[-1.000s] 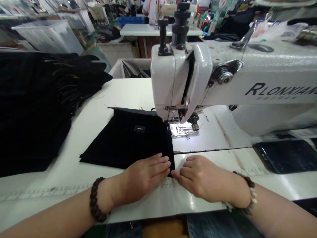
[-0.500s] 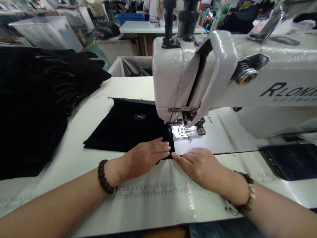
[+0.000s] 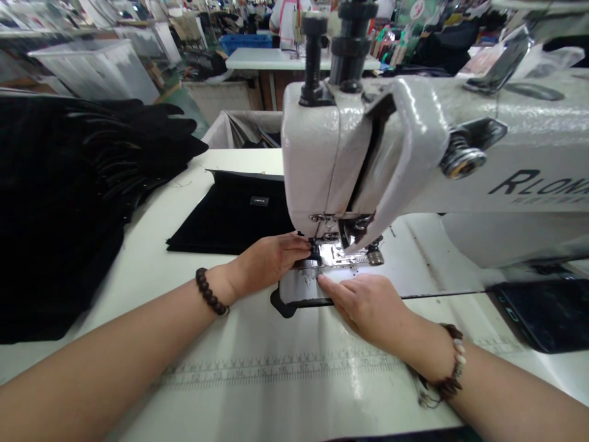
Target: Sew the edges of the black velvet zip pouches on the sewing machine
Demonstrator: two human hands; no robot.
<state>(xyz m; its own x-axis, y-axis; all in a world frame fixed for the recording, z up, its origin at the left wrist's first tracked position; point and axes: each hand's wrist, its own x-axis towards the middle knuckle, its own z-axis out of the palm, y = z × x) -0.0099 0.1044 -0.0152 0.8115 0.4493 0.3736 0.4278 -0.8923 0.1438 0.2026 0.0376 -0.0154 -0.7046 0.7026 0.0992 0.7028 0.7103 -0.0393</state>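
Observation:
A black fabric piece (image 3: 232, 215) with a small label (image 3: 259, 201) lies flat on the white table (image 3: 257, 380), left of the sewing machine's (image 3: 414, 153) needle area. My left hand (image 3: 267, 261) rests on the fabric's near right corner, fingers together and pressed down, fingertips at the presser foot (image 3: 317, 255). My right hand (image 3: 363, 301) lies flat on the metal plate (image 3: 301, 288) just right of it, fingers stretched toward the needle. Both wrists wear bead bracelets.
A thick stack of black fabric (image 3: 59, 202) fills the table's left side. A dark phone (image 3: 543, 313) lies at the right under the machine arm. A printed ruler (image 3: 285, 368) runs along the table front. Other tables and a person sit far behind.
Both hands have slid the black fabric away from me, so its near right corner now sits at the presser foot. The metal plate in front of the needle is now uncovered.

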